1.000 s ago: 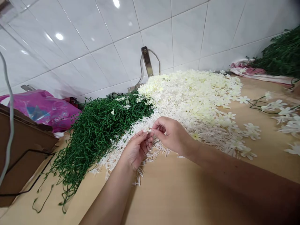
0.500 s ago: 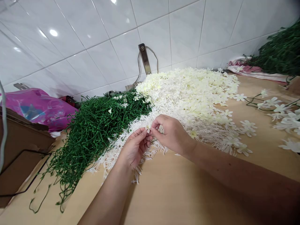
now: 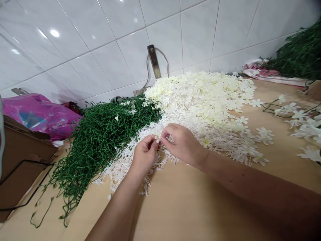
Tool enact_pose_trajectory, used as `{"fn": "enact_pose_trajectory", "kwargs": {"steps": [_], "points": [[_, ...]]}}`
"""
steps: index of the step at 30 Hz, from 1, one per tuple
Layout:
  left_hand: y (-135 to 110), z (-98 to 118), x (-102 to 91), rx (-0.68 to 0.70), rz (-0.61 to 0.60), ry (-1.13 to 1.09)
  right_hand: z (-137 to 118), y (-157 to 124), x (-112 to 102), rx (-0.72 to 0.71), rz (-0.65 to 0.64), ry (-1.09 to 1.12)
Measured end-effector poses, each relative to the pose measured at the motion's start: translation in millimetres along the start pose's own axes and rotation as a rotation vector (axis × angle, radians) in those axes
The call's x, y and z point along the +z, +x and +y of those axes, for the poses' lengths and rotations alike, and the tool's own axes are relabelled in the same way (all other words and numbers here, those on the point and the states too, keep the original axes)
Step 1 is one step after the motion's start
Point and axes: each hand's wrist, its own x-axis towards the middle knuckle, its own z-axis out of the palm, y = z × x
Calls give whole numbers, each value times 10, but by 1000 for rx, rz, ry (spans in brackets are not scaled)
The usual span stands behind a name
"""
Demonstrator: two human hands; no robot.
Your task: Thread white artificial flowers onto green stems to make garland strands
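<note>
A small white artificial flower (image 3: 157,137) is pinched between my two hands, above the near edge of the pile of white plastic pieces. My left hand (image 3: 145,152) has its thumb and forefinger closed on the flower from the left. From the right, the thumb and forefinger of my right hand (image 3: 179,140) pinch at the same flower. A bit of green stem shows just under the fingers. Behind lie a heap of white stamen pieces (image 3: 145,134) and pale yellow-white petals (image 3: 208,97). To the left spreads a tangled heap of green plastic stems (image 3: 105,134).
A cardboard box (image 3: 22,160) and a pink plastic bag (image 3: 42,115) stand at the left. Finished-looking flower sprays (image 3: 298,115) lie on the wooden table (image 3: 190,207) at the right. More green stems (image 3: 298,57) sit on a cloth by the tiled wall (image 3: 163,40).
My left hand has turned, with its back now more toward me and its lower fingers hidden. My right hand stays nearly in place at the flower.
</note>
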Motion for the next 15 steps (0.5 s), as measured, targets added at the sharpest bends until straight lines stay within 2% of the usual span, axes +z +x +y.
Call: {"fn": "enact_pose_trajectory", "kwargs": {"steps": [4,8,10,15], "points": [[-22,19,-40,114,50,236,-8,-1,-13,-6,0,-1],[-27,59,-49,177,85,300,-13,-5,-23,-10,-4,-6],[-21,68,-39,143,104,218,-11,-8,-20,-10,-2,-1],[-1,103,-21,-3,118,-161,10,-12,4,-19,-1,55]]}}
